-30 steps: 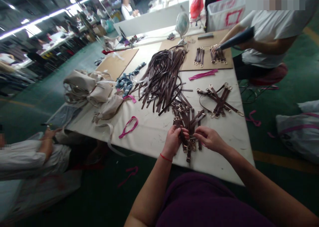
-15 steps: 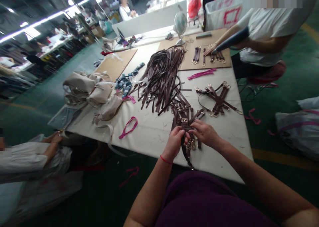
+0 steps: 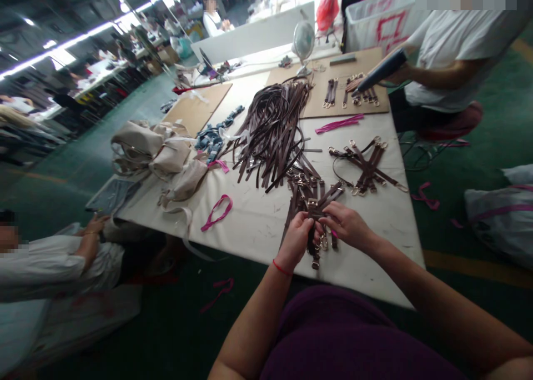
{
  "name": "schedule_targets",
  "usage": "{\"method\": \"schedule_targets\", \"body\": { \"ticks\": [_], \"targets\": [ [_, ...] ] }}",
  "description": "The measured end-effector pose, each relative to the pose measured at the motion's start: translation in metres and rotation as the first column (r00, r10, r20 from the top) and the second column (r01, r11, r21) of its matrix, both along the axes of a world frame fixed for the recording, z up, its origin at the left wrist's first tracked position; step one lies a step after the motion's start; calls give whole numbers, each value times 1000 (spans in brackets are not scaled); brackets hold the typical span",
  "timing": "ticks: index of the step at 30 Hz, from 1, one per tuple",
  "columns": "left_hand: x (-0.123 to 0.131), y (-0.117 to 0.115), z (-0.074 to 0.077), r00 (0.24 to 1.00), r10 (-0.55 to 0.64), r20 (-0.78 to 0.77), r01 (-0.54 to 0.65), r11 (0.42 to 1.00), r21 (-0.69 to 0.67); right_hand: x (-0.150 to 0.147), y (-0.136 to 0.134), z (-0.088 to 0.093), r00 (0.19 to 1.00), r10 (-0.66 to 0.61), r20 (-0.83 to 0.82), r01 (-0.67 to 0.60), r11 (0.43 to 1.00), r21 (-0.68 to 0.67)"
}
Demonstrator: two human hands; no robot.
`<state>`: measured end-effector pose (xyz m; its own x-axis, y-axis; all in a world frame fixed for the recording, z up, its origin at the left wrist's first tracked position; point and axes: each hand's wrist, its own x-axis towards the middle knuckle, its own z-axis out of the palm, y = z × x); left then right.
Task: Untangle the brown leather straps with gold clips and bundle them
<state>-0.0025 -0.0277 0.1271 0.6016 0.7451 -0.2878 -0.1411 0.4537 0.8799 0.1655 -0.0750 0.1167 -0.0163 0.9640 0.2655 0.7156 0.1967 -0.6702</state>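
Hanging shorter than half a second ago, the strap (image 3: 315, 256) now ends over the surface (image 3: 258, 224), not past its edge. Left hand (image 3: 296, 238) and right hand (image 3: 347, 224) meet at its buckle end, fingers pinched on the strap, wrists low, just before the pile (image 3: 310, 188).

The left grip (image 3: 296, 238) and right grip (image 3: 347, 227), apart a second ago, now meet pinched on one brown strap (image 3: 311, 248), whose tail reaches less far toward the near bench (image 3: 258, 224) edge than just before, while the co-worker's dark tool (image 3: 381, 71) dips lower.
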Motion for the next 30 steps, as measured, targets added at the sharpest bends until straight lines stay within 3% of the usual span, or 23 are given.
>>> {"method": "schedule_targets", "body": {
  "ticks": [7,11,17,24,26,28,30],
  "targets": [
    [0,-3,-2,998,-23,-54,26,999,48,-2,-3,2,980,18,196,-8,998,-55],
    [-2,-5,-3,999,-39,-39,42,996,74,-2,-2,-1,984,19,178,-15,1000,-22],
    [-1,-5,2,999,-31,-23,33,998,62,1,-2,-4,999,-6,-49,6,1000,-4],
    [3,-5,-1,993,-34,-110,43,996,81,-4,-3,1,990,11,143,-5,999,-41],
    [3,-5,-3,991,-46,-122,58,994,92,-3,-3,2,998,3,63,-2,1000,-29],
    [2,-3,-5,994,-47,-102,56,995,87,-1,-2,0,991,-41,-126,39,999,-19],
    [2,-2,-6,998,-18,-60,21,998,52,3,-1,-3,929,-110,-353,99,994,-50]
  ]
}}
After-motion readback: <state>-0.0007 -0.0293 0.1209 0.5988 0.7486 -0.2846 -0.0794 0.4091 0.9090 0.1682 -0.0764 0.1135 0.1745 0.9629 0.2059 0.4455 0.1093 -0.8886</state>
